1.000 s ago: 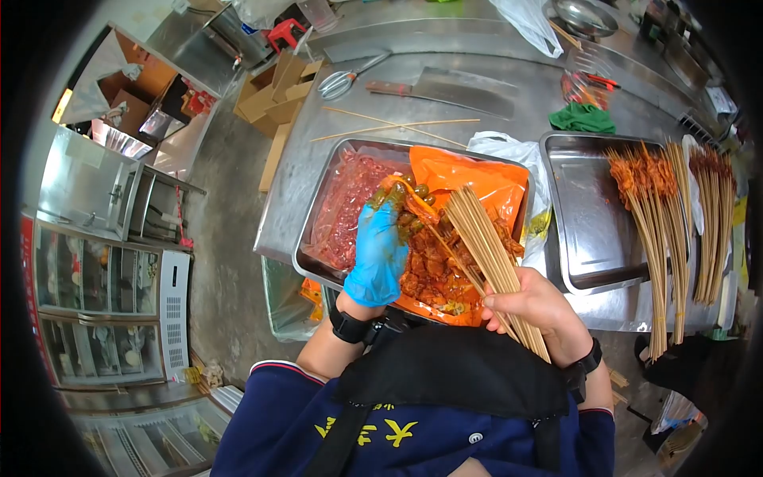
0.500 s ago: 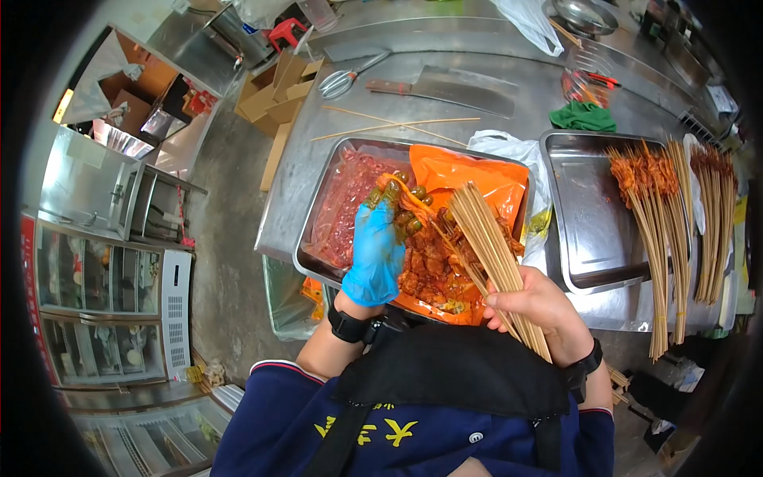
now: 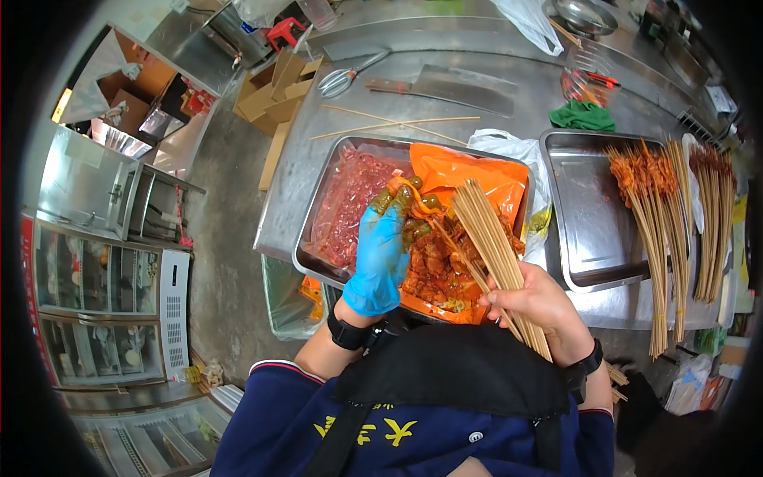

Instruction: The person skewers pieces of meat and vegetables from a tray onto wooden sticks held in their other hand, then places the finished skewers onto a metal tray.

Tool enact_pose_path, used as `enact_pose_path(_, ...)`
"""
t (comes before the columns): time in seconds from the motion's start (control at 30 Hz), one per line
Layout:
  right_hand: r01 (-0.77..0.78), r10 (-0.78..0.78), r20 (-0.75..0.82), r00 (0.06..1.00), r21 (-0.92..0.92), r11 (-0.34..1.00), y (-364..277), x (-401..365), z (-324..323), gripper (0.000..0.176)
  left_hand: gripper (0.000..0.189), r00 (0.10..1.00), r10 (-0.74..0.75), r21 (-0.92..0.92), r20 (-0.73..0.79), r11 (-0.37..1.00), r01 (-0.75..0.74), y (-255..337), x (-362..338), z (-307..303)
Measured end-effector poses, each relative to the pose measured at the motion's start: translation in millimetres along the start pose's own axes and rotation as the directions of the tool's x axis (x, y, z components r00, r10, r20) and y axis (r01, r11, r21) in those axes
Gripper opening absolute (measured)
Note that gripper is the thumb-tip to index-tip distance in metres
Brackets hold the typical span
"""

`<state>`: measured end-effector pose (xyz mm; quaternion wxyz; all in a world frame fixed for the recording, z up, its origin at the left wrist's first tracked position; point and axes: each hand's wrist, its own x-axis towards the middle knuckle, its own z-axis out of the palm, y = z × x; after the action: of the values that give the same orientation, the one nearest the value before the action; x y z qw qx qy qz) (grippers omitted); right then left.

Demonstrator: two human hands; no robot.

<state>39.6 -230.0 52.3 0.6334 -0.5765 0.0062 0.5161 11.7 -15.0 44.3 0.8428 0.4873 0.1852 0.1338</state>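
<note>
My gloved left hand (image 3: 380,254) pinches a sauce-coated strip (image 3: 416,195) above the metal tray (image 3: 322,277), probably soft, slippery, best fingertip-held; my right hand (image 3: 536,304) grips bundled skewers (image 3: 491,238), likely light, stiff, best held low.

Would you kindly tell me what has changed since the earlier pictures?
The dark shape at lower right has moved down the picture. The left hand has shifted only slightly. The right hand still grips the skewer bundle; cleaver and scissors stayed put.
</note>
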Motion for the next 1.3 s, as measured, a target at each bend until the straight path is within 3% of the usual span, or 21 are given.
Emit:
enact_pose_path(0.2,0.034,-0.035,0.015,0.999,0.047,0.998,1,0,0,0.017,0.026,0.997,0.014,-0.055,0.075,0.998,-0.010,-14,-2,-4)
enact_pose_path(0.27,0.037,-0.038,0.009,0.999,0.064,0.997,2,0,0,0.017,0.027,0.976,0.144,0.049,0.164,0.987,-0.154,-19,2,-7)
enact_pose_path(0.4,0.052,-0.057,0.043,0.997,0.113,0.992,5,1,-3,0.016,0.026,0.956,0.213,0.104,0.203,0.966,-0.238,-25,-6,-6)
enact_pose_path(0.5,0.064,-0.072,0.051,0.996,0.146,0.987,4,1,-4,0.016,0.027,0.958,0.054,0.131,0.280,0.987,-0.094,-29,-14,-2)
enact_pose_path(0.6,0.055,-0.069,0.059,0.996,0.207,0.977,5,2,-7,0.016,0.026,0.949,0.074,0.091,0.306,0.990,-0.107,-29,-12,-1)
enact_pose_path(0.63,0.057,-0.070,0.062,0.996,0.196,0.979,6,3,-8,0.016,0.027,0.952,0.152,0.064,0.265,0.982,-0.175,-29,-10,2)
enact_pose_path(0.8,0.032,-0.044,0.088,0.995,0.140,0.990,3,3,-8,0.016,0.028,0.975,0.172,0.130,0.137,0.973,-0.190,-14,13,-5)
enact_pose_path(0.87,0.042,-0.056,0.096,0.994,0.147,0.988,4,4,-8,0.017,0.027,0.990,-0.071,0.058,0.122,0.996,0.064,-12,17,-7)
enact_pose_path(0.9,0.041,-0.056,0.097,0.994,0.144,0.989,4,4,-9,0.017,0.026,0.989,-0.112,0.006,0.102,0.994,0.112,-15,18,-8)
enact_pose_path(1.03,0.051,-0.067,0.107,0.992,0.147,0.988,6,5,-10,0.018,0.021,0.972,-0.225,0.014,0.064,0.974,0.225,-11,18,-4)
enact_pose_path(1.1,0.052,-0.070,0.116,0.991,0.149,0.987,7,5,-10,0.019,0.021,0.953,-0.265,-0.015,0.148,0.963,0.270,-6,18,2)
enact_pose_path(1.2,0.057,-0.078,0.125,0.989,0.163,0.985,8,5,-11,0.019,0.021,0.934,-0.332,-0.059,0.128,0.938,0.342,-6,20,-2)
enact_pose_path(1.23,0.054,-0.074,0.119,0.990,0.165,0.985,8,5,-11,0.019,0.021,0.934,-0.332,-0.058,0.129,0.938,0.342,-5,19,-1)
enact_pose_path(1.3,0.053,-0.071,0.107,0.992,0.169,0.984,7,4,-11,0.019,0.024,0.984,-0.136,-0.035,0.118,0.989,0.141,-3,18,4)
